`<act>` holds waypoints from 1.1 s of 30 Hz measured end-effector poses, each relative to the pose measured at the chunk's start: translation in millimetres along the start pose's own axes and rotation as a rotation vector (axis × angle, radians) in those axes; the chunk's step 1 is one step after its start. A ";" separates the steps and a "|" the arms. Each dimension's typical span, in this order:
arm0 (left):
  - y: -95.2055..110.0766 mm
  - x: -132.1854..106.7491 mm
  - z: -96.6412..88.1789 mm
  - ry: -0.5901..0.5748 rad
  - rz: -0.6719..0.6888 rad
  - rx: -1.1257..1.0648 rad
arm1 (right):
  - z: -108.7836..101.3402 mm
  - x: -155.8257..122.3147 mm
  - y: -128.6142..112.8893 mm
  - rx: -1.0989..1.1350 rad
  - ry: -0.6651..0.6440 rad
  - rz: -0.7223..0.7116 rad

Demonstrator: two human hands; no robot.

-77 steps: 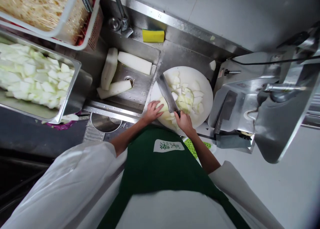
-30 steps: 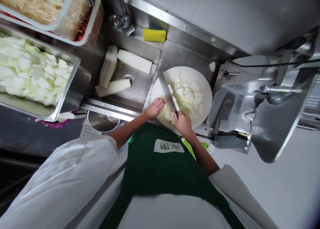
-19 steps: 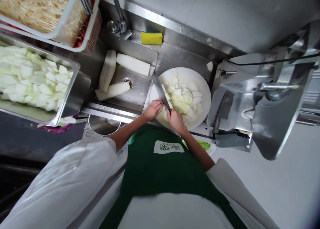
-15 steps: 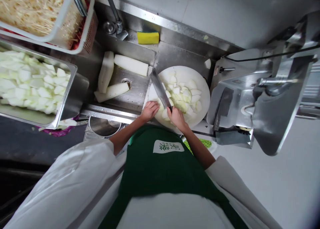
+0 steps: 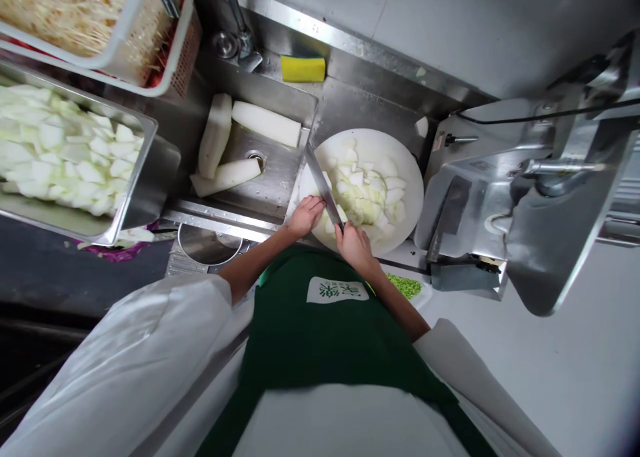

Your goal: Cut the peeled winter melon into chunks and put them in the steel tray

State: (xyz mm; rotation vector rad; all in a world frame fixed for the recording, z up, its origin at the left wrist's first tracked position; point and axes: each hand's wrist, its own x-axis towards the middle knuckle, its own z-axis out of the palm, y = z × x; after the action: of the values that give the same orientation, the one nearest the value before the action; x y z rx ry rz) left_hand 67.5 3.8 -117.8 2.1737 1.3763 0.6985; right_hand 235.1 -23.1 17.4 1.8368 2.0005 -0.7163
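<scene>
My right hand (image 5: 353, 243) grips the handle of a cleaver (image 5: 321, 184), whose blade lies across the left side of a round white cutting board (image 5: 405, 164). My left hand (image 5: 306, 214) has curled fingers pressed on a pale melon piece (image 5: 331, 224) at the board's near left edge, right beside the blade. A heap of cut pale melon chunks (image 5: 367, 194) covers the middle of the board.
Three peeled melon lengths (image 5: 227, 176) lie in the small steel sink (image 5: 280, 190) to the left. A steel pan (image 5: 145, 197) of cut chunks stands far left, a basket (image 5: 183, 50) of sprouts above it. A yellow sponge (image 5: 303, 68) sits behind; a slicing machine (image 5: 530, 197) stands right.
The uncut melon piece under my left hand has grown shorter while the heap of chunks has grown. The cleaver and both hands have shifted slightly left toward the board's near edge.
</scene>
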 end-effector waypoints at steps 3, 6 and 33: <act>-1.8 -3.0 -2.2 -0.012 -0.007 -0.012 | 7.5 23.2 -5.5 0.039 0.025 -0.037; -5.2 -15.5 -6.6 0.012 -0.019 0.016 | 8.2 41.4 4.2 0.062 0.041 -0.053; -21.0 17.9 -9.9 0.004 -0.031 0.055 | -9.8 15.4 -2.0 -0.007 0.000 -0.002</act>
State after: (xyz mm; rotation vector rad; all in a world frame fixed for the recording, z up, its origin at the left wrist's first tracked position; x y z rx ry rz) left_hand 53.6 29.5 -120.4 2.1894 1.4448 0.6611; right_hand 232.3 -4.9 17.1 1.8311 2.0031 -0.7084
